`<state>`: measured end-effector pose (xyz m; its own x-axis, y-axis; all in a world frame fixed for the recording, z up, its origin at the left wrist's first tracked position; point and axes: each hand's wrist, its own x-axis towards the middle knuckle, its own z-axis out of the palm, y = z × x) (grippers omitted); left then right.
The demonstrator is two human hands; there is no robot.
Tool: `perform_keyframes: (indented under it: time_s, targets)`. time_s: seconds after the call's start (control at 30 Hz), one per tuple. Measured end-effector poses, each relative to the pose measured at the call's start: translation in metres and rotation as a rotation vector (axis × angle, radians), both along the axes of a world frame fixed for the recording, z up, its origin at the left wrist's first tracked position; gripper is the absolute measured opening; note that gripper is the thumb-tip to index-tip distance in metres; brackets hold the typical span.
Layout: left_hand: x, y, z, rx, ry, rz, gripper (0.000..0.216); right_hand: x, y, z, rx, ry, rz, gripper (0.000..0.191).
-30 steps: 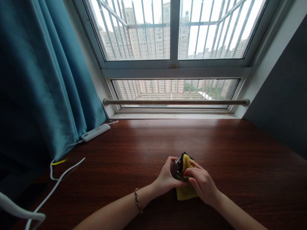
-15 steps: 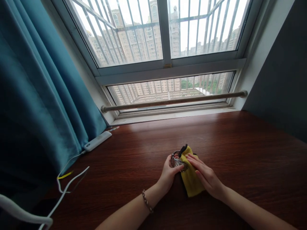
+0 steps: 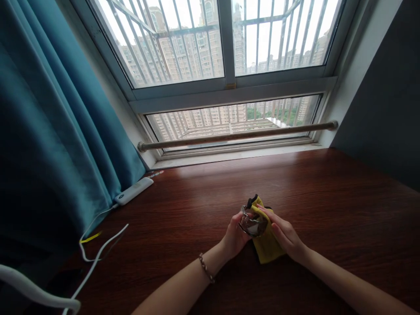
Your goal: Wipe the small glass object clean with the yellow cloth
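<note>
My left hand (image 3: 235,237) is closed around a small, clear glass cup (image 3: 253,225), its shiny rim tilted up toward me. Against the far right side of the cup lies a yellow cloth (image 3: 269,248) with dark edging. My right hand (image 3: 285,235) presses this cloth to the glass, fingers nearly straight and together, with the thumb on the near side. The cloth's lower end hangs down toward the tabletop. Some fingertips of the left hand are hidden behind the glass.
The brown wooden table (image 3: 183,205) reaches to the window sill. A white power strip-like device (image 3: 134,191) with a cable lies by the blue curtain (image 3: 98,175). White cables (image 3: 108,240) and a yellow strip (image 3: 91,237) are at left. A metal rail (image 3: 236,137) crosses the window.
The glass cup has turned so that its open side shows more toward me. Both hands have shifted slightly right, and the cloth has moved with them.
</note>
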<state>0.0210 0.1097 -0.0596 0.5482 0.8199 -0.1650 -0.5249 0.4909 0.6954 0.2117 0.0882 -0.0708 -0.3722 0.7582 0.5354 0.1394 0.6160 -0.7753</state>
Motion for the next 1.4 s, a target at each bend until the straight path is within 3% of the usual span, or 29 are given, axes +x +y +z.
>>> perform_keyframes:
  time_s: [0.23, 0.43, 0.53, 0.8, 0.93, 1.0, 1.13, 1.3, 1.4]
  targets:
    - [-0.001, -0.002, -0.004, -0.112, 0.049, -0.338, 0.057, -0.001, -0.007, 0.005, -0.108, 0.150, 0.111, 0.039]
    - [0.003, -0.008, -0.007, -0.080, 0.126, -0.397, 0.070, 0.002, -0.016, 0.021, 0.082, 0.013, 0.169, 0.041]
    - [0.006, -0.011, -0.005, -0.025, 0.140, -0.334, 0.069, 0.002, -0.015, 0.026, 0.109, -0.018, 0.159, 0.040]
    - [0.011, -0.013, -0.001, 0.226, 0.165, 0.062, 0.071, 0.000, -0.012, 0.019, 0.066, 0.084, -0.002, 0.035]
    - [0.013, -0.014, 0.001, 0.228, 0.160, 0.176, 0.086, 0.001, -0.015, 0.020, 0.137, 0.070, -0.032, 0.036]
    - [0.014, -0.016, 0.002, 0.203, 0.159, 0.222, 0.080, 0.001, -0.017, 0.020, 0.164, 0.040, -0.041, 0.037]
    - [0.016, -0.017, 0.006, 0.165, 0.171, 0.226, 0.054, 0.002, -0.021, 0.023, 0.221, -0.032, -0.058, 0.039]
    - [0.016, -0.021, 0.012, 0.148, 0.162, 0.117, 0.059, 0.001, -0.025, 0.032, 0.388, -0.201, -0.017, 0.041]
    - [0.016, -0.023, 0.011, 0.122, 0.145, 0.036, 0.061, 0.000, -0.026, 0.033, 0.401, -0.229, 0.006, 0.041]
